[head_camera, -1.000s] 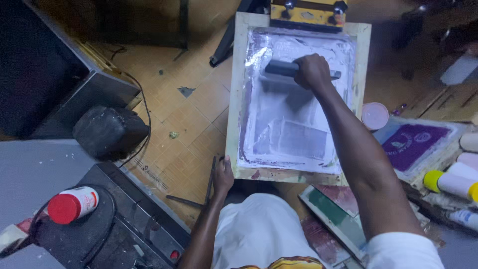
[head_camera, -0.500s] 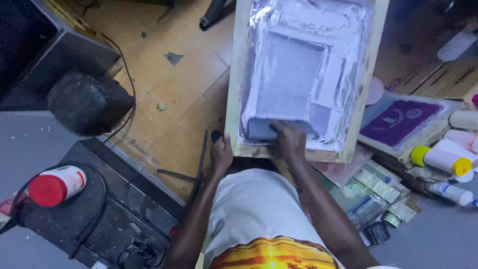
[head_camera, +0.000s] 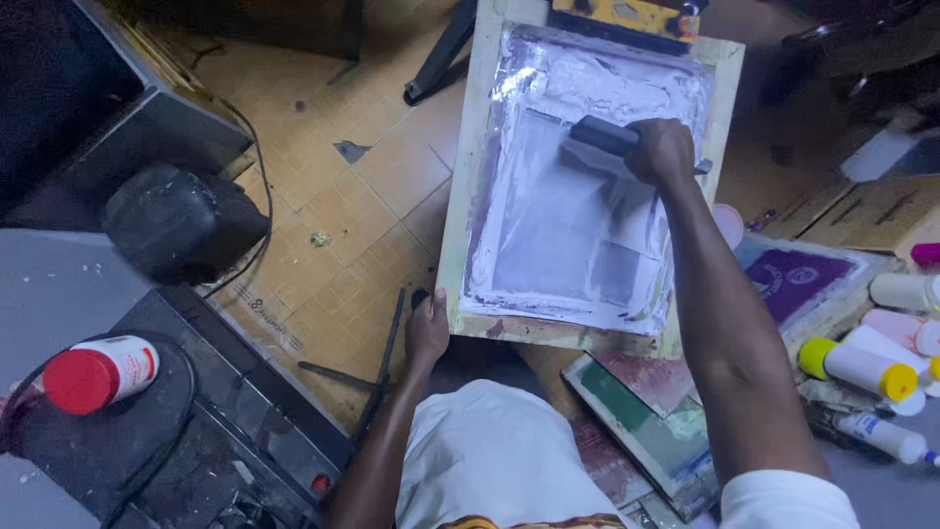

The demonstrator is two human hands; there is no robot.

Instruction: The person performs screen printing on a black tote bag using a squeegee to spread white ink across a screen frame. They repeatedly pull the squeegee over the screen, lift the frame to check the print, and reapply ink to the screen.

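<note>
A red-capped white bottle rests on dark equipment at left, yellow-capped bottles lie right, perhaps inks.

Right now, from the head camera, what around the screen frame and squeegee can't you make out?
- Squeegee blade edge: hidden by the right hand and its own handle.
- Whatever lies under the wooden screen frame: covered by the inked mesh.
- Left hand fingertips: curled over the frame's near corner.
- Yellow clamp: cut off by the top edge.
- Squeeze bottles: partly cut off at the right edge.
</note>
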